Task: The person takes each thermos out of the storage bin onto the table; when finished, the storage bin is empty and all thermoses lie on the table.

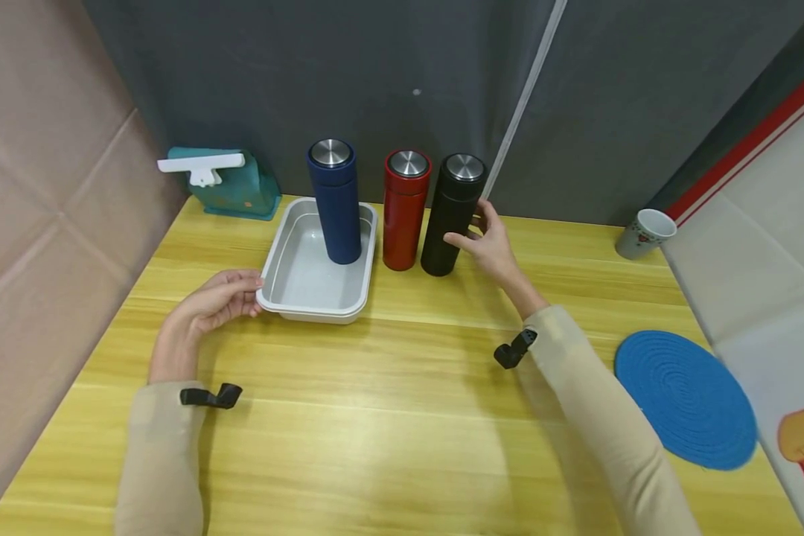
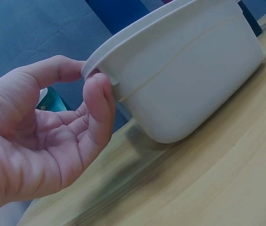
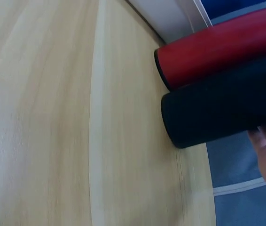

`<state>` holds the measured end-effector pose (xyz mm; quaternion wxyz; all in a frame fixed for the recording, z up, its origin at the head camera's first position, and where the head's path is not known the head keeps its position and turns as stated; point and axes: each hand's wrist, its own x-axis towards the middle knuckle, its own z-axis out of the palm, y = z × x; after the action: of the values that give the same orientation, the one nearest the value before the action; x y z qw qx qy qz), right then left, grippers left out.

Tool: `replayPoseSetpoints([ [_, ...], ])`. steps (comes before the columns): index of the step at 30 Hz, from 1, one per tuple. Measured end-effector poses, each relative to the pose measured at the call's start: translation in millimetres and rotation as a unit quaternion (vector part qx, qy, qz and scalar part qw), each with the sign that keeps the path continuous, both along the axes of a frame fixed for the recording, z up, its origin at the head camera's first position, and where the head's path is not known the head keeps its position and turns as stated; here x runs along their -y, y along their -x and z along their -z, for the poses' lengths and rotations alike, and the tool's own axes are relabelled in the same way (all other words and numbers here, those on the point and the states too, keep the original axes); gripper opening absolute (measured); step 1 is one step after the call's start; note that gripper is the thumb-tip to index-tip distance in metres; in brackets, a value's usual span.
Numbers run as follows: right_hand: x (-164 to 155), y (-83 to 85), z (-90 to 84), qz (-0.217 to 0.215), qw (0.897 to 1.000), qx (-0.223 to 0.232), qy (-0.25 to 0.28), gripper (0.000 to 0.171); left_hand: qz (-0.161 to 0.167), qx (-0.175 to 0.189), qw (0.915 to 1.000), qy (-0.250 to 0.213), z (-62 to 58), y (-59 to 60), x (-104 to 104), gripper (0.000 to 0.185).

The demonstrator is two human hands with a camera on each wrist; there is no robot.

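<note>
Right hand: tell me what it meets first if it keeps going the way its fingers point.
The black flask. The right hand points left with fingertips already at its side; the red flask stands just beyond.

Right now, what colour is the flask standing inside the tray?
Dark blue flask with a silver cap, upright in the tray; the head view shows it best.

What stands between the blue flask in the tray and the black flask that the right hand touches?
The red flask stands upright on the table between the blue flask and the black flask; the head view shows it best.

Bright even light from above, soft shadows, head view bowed at edges, right wrist view perhaps motion-blurred
</note>
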<state>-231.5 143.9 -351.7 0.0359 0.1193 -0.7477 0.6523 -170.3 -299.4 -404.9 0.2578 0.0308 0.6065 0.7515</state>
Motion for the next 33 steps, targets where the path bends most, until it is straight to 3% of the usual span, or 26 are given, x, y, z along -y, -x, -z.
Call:
replayPoseSetpoints([
  [19, -4.2, -0.5, 4.5, -0.022, 0.999, -0.023, 0.010, 0.072, 0.006, -0.007, 0.9998, 0.015, 2.7, 2.4, 2.4, 0.022],
  [27, -13.2, 12.6, 23.8, -0.014, 0.999, -0.038, 0.028, 0.076, 0.001, -0.005, 0.9998, 0.017, 1.5, 2.5, 2.2, 0.022],
  [33, -18.4, 5.9, 20.3, -0.021, 0.998, -0.057, 0.036, 0.073, -0.001, 0.001, 0.9999, 0.013, -0.1, 0.9, 0.8, 0.018],
])
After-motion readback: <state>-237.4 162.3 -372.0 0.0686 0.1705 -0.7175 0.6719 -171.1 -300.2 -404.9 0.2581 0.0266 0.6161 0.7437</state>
